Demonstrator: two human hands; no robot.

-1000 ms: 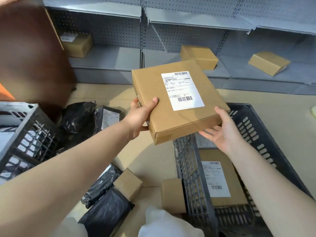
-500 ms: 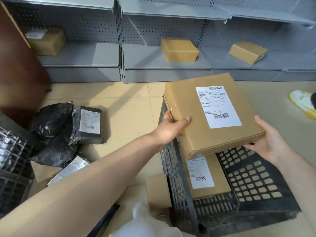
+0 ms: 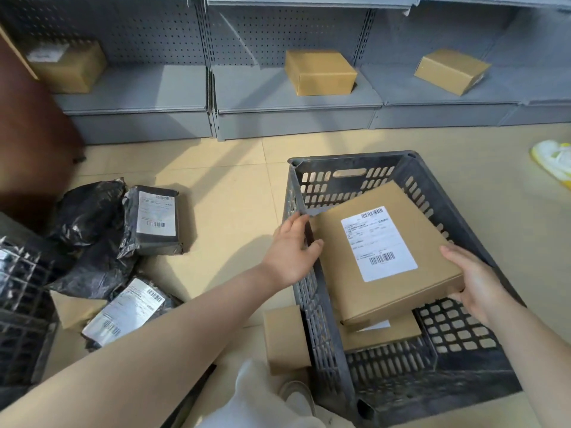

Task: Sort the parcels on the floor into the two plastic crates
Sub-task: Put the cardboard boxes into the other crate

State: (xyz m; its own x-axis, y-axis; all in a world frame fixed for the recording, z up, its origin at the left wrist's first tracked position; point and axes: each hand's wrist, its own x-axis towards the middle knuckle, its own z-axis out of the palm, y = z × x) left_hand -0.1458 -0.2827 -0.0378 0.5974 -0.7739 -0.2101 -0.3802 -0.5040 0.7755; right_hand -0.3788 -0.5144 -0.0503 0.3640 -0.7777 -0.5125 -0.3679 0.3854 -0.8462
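A flat brown cardboard parcel [image 3: 336,261] with a white label is held low inside the dark grey plastic crate [image 3: 349,173], tilted. My left hand [image 3: 292,250] grips its left edge, thumb on top, at the crate's left wall. My right hand [image 3: 477,281] holds its right front corner from beneath. Another flat brown parcel [image 3: 383,333] lies on the crate floor under it. A second black crate [image 3: 21,329] is cut off at the left edge. Black poly bags [image 3: 89,211] and a labelled black bag [image 3: 154,220] lie on the floor at the left.
A small brown box [image 3: 285,338] stands on the floor against the crate's left wall. Another labelled bag [image 3: 126,310] lies near the left crate. Grey shelves behind hold brown boxes [image 3: 319,72]. A white-yellow shoe [image 3: 553,159] is at the right edge.
Both hands have lowered the flat parcel from above the crate down into it. The view has tipped downward, showing the whole crate.
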